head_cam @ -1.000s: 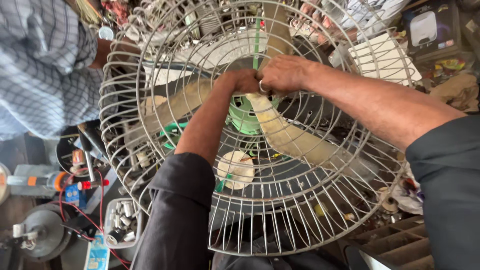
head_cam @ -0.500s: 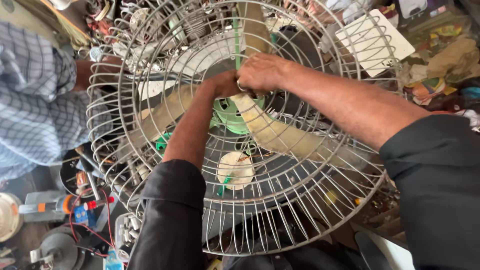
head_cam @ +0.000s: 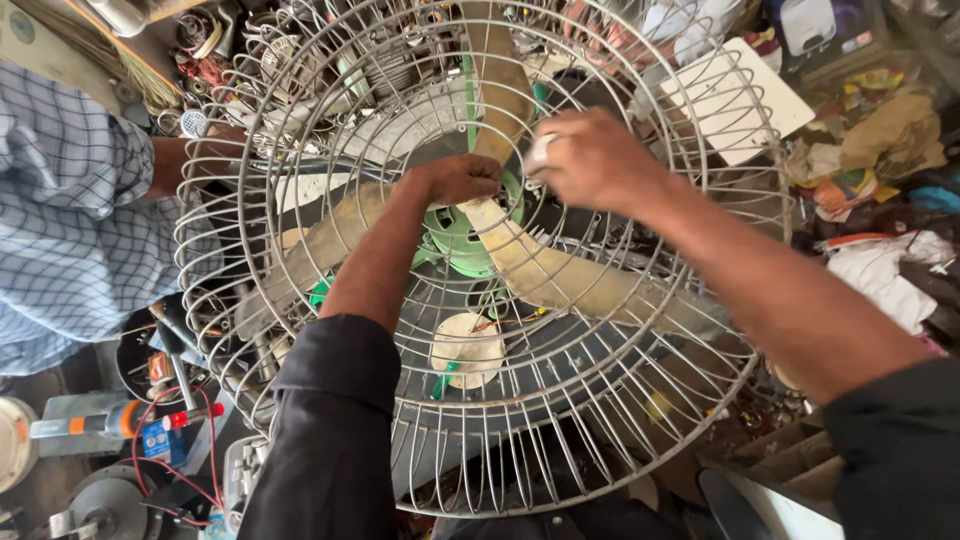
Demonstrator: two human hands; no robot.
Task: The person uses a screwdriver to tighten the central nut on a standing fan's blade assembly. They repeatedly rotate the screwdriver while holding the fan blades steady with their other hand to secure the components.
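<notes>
1. Cluttered workshop floor surrounds a round silver wire fan guard (head_cam: 480,440); another person's checked sleeve (head_cam: 70,220) shows at left.
2. Left hand (head_cam: 455,180) grips the green plastic fan hub (head_cam: 462,235) among dusty beige blades (head_cam: 560,280).
3. Right hand (head_cam: 590,160) pinches a small pale piece, blurred.
4. Risk: the piece could slip from the fingers and drop through the wires.

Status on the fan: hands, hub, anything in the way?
Left hand gripping green hub. Right hand beside it, closed on a small pale piece, blurred. Wire guard rings both arms; another person's arm on its far rim.
</notes>
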